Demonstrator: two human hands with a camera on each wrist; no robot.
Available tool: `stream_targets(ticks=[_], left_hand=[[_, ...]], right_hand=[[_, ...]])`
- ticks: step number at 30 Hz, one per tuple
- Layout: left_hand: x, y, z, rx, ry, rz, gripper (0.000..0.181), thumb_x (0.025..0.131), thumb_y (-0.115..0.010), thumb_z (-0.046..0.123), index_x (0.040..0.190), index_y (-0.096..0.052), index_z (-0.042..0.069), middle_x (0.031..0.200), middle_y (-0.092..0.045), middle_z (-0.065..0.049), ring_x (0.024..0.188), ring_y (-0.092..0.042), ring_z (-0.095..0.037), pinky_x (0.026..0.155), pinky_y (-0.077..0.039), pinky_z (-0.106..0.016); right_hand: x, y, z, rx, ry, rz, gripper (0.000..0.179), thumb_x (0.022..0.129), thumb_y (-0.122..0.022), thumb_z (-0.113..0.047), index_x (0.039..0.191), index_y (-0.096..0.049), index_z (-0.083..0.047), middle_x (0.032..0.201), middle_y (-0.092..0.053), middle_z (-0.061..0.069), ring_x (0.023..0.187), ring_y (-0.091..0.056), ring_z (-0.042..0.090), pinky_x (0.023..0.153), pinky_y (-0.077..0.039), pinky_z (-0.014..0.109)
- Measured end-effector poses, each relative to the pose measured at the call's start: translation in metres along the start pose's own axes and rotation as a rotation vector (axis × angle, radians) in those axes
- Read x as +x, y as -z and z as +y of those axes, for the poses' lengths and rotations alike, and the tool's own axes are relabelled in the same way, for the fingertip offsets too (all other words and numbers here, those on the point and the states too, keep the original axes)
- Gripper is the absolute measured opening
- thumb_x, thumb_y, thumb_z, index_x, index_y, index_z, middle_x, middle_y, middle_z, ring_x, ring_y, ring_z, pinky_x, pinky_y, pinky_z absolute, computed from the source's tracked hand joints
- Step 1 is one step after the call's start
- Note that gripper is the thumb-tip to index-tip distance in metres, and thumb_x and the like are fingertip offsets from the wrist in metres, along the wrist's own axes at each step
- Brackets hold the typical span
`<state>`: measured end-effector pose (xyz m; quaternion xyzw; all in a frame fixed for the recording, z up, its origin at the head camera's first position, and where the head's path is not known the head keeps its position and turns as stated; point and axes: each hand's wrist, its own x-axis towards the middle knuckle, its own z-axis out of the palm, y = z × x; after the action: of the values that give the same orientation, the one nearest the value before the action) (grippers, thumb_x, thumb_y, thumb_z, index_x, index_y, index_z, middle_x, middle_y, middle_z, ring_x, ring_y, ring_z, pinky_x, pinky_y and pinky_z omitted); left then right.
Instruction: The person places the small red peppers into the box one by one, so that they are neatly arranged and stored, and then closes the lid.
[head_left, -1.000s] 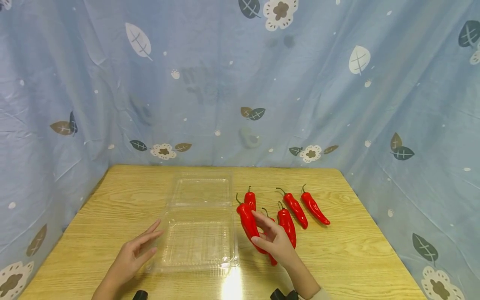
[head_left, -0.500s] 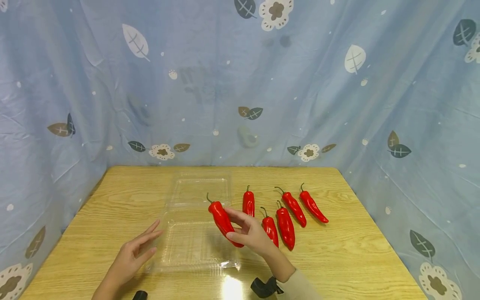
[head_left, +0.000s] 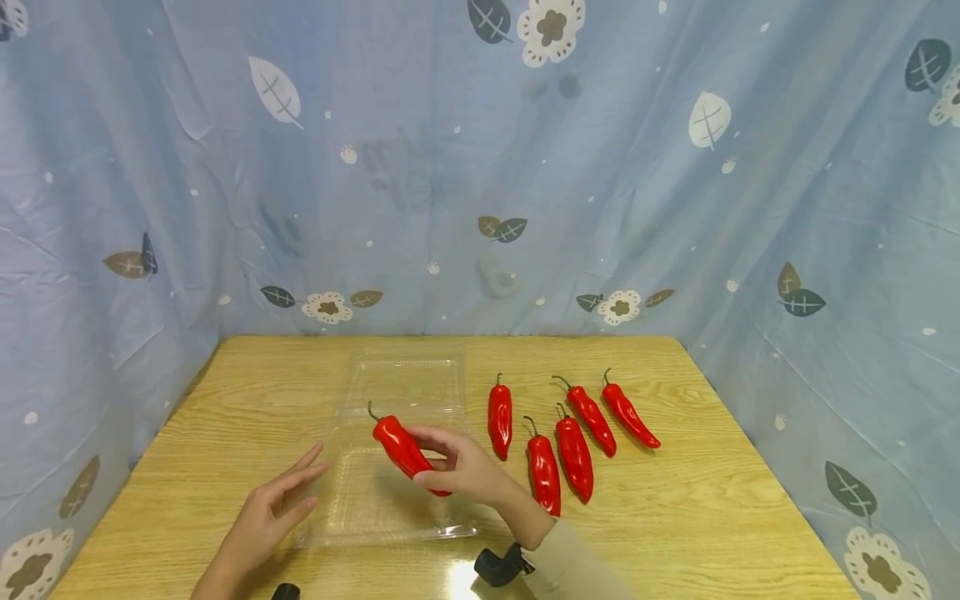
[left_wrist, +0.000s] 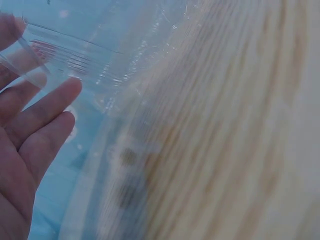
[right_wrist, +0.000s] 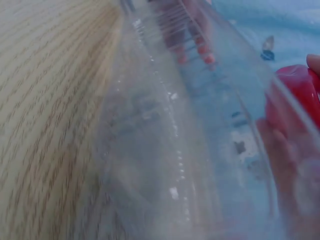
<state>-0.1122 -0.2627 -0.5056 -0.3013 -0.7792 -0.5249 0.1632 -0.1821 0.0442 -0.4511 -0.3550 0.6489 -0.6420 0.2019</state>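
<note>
In the head view my right hand (head_left: 468,468) pinches a red chili pepper (head_left: 401,446) between thumb and fingers. The pepper tilts, its green stem pointing up and left, over the near half of a clear plastic clamshell box (head_left: 352,525). That box lies opened out on the table. My left hand (head_left: 262,512) is beside the box's left edge, fingers spread and relaxed, holding nothing. The left wrist view shows its fingers (left_wrist: 50,107) close to the clear plastic. Through the plastic wall, the right wrist view shows part of the red pepper (right_wrist: 295,95).
Several more red peppers (head_left: 574,458) lie apart on the wooden table (head_left: 675,517), right of the box. The lid half (head_left: 408,383) of the box lies toward the back. A blue patterned curtain (head_left: 420,167) hangs behind and around the table.
My right hand has carried the pepper left, from among the other peppers to over the near half of the box. My left hand has stayed nearly still.
</note>
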Motion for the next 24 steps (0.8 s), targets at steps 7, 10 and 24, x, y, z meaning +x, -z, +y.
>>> stream_targets(ticks=[7, 10, 24], left_hand=[[0.001, 0.000, 0.001, 0.009, 0.014, 0.004, 0.043, 0.082, -0.054, -0.021, 0.124, -0.052, -0.014, 0.151, -0.034, -0.017, 0.134, -0.036, 0.001, 0.102, -0.035, -0.007], [0.001, 0.000, 0.003, 0.019, 0.027, 0.005, 0.042, 0.083, -0.055, -0.020, 0.124, -0.053, -0.013, 0.150, -0.035, -0.016, 0.133, -0.037, 0.001, 0.102, -0.035, -0.007], [0.001, 0.000, 0.004, 0.023, 0.035, -0.004, 0.041, 0.084, -0.055, -0.019, 0.124, -0.052, -0.015, 0.151, -0.034, -0.013, 0.134, -0.036, 0.002, 0.102, -0.034, -0.006]], right_hand=[[0.010, -0.007, 0.004, 0.000, -0.102, -0.046, 0.060, 0.086, -0.066, -0.001, 0.141, -0.044, -0.006, 0.143, -0.046, 0.015, 0.125, -0.050, 0.011, 0.095, -0.051, 0.024], [0.011, -0.009, 0.004, -0.030, -0.140, -0.075, 0.059, 0.086, -0.066, -0.001, 0.141, -0.045, -0.008, 0.142, -0.048, 0.012, 0.124, -0.050, 0.009, 0.094, -0.051, 0.022], [0.016, -0.010, 0.008, -0.231, -0.233, -0.223, 0.053, 0.083, -0.068, -0.003, 0.134, -0.054, -0.010, 0.135, -0.056, 0.005, 0.116, -0.054, 0.005, 0.093, -0.047, 0.015]])
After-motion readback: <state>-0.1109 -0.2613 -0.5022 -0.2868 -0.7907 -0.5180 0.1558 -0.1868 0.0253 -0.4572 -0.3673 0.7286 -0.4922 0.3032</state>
